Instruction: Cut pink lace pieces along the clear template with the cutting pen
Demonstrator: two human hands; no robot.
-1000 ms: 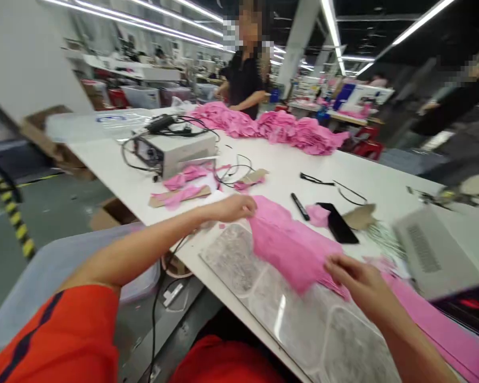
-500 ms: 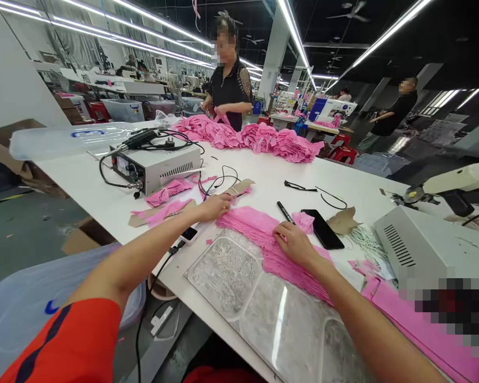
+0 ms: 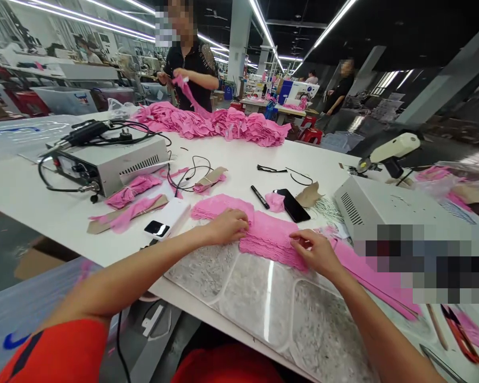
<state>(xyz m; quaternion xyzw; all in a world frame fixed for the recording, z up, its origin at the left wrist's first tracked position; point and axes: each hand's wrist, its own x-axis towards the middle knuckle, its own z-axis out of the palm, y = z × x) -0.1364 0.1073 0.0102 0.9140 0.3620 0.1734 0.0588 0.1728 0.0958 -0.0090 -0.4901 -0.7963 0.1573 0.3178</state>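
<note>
Layered pink fabric pieces with wavy edges lie in a row of overlapping stacks, partly over a clear plastic sheet with rounded panels. My left hand rests where two stacks meet, its fingers curled together on the fabric edge. At the right end of the nearer stack, my right hand has thumb and fingertips closed on the fabric's edge. A small crumpled pink piece lies just behind the stack, beside a black phone and a black marker.
A grey control box with cables stands at left, near a white power bank. Another box stands at right, with folded pink fabric and red-handled scissors nearby. Across the table, a co-worker handles pink fabric behind a heap.
The view has swung to the right. My left hand has moved from the stack's far left end to the middle join; my right hand has moved to the stack's right end.
</note>
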